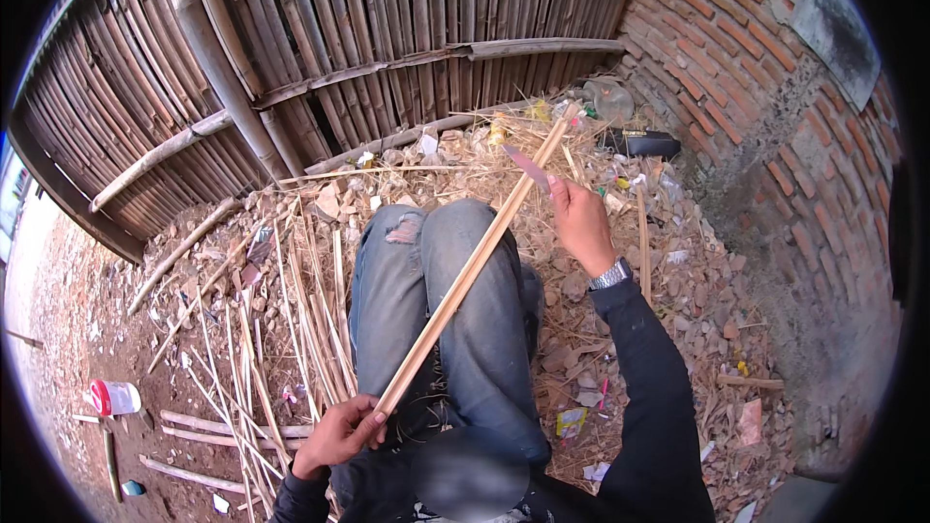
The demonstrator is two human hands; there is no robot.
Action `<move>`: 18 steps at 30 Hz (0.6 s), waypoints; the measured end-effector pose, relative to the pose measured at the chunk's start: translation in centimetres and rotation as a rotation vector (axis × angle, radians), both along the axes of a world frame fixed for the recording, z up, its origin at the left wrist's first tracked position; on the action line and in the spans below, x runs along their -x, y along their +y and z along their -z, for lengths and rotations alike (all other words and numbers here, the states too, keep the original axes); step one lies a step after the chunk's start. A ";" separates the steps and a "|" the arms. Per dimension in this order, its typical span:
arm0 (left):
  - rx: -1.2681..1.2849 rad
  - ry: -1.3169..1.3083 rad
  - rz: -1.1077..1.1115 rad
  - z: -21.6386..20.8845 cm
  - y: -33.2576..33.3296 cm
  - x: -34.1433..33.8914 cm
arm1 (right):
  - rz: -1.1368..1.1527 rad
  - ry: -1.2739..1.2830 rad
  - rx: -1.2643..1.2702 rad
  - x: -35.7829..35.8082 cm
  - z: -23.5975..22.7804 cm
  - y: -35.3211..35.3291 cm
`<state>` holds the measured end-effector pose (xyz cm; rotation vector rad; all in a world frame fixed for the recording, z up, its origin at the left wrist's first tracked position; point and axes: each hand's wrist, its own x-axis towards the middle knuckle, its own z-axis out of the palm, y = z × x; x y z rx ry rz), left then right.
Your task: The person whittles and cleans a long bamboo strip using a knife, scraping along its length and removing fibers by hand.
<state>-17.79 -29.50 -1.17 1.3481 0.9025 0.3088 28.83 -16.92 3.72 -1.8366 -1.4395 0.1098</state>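
Observation:
A long pale bamboo strip [450, 305] slants across my jeans-clad knees, its far end up to the right. My left hand [339, 436] is closed round its near end, by my left hip. In my right hand [584, 230], closed beyond my right knee, is a knife [526, 169]; its blade lies across the strip near the far end. The knife's handle is hidden by my fingers. Several more bamboo strips [310, 320] lie on the ground to the left of my legs.
A bamboo-slat wall [387, 19] stands ahead, and a brick wall [736, 48] rises on the right. Rubble and litter [591, 358] cover the ground. At the left sits a white tub with red [116, 397]; a black case [639, 142] rests in the far corner.

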 end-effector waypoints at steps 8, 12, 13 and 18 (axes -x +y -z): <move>-0.339 0.186 -0.226 2.4 -2.5 -2.0 | 0.187 -0.253 -0.062 0.4 0.8 1.2; -0.364 0.170 -0.259 3.4 -3.1 -2.9 | 0.086 -0.193 -0.022 3.4 0.8 -0.9; -0.358 0.162 -0.270 3.6 -3.2 -3.0 | 0.082 -0.190 -0.019 4.1 1.0 -1.3; -0.300 0.118 -0.289 3.8 -3.1 -4.6 | -0.058 -0.162 0.044 6.8 0.8 -4.4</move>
